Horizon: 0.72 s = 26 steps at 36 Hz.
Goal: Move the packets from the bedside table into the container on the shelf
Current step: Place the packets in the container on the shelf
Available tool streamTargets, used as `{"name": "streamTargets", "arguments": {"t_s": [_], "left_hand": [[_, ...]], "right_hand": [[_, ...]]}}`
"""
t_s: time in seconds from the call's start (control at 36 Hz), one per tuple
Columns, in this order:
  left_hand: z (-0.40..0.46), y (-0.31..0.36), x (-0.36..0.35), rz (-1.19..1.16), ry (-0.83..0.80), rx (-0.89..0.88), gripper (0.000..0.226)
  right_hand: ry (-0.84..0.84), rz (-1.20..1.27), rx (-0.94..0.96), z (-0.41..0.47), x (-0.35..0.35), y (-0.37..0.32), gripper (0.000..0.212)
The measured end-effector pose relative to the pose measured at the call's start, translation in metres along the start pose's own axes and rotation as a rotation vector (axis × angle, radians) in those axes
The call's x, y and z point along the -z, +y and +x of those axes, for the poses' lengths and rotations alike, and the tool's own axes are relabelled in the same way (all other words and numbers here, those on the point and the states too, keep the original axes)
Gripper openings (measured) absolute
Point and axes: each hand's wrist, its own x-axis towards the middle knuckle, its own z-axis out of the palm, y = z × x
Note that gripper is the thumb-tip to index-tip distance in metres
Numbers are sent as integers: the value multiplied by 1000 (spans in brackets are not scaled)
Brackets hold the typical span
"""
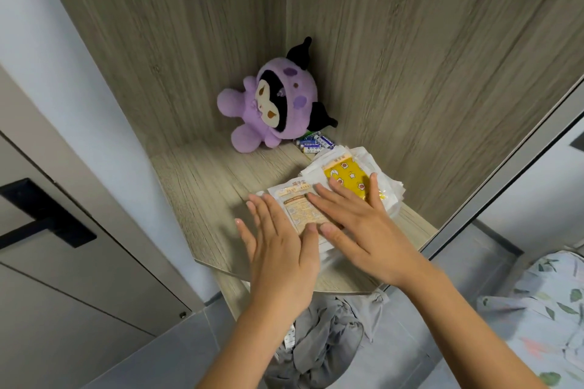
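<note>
You have a pale wood-grain corner bench (202, 186) in front of you, boxed in at the back and the right by walls of the same grain. In its far corner a purple plush toy with black horns (271, 104) leans against the walls. Just beside the toy lies a small cluster of blue and green batteries (314, 141). Nearer you, on the right half, sits a loose pile of flat white packets (344, 164), one yellow with stars on its front.

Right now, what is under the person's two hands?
Both the left hand and right hand lie flat on a pile of packets on the wooden table. The packets underneath the top ones are hidden.
</note>
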Motion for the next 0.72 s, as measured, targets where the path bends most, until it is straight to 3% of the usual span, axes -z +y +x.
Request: {"name": "streamTargets", "arguments": {"t_s": [0.19, 0.31, 0.39, 0.58, 0.72], "left_hand": [[4, 5, -4, -57, -48, -61, 99], [3, 0, 10, -353, -77, 4, 78], [-1, -15, 27, -546, -12, 54, 70], [3, -37, 18, -150, -36, -161, 65], [-2, -35, 3, -121, -23, -176, 61]], "right_hand": [[6, 5, -13, -2, 0, 4, 60], [7, -10, -7, -3, 0, 4, 58], [0, -7, -5, -3, 1, 3, 56], [-4, -61, -3, 2, 0, 1, 56], [-33, -81, 11, 6, -1, -3, 55]]}}
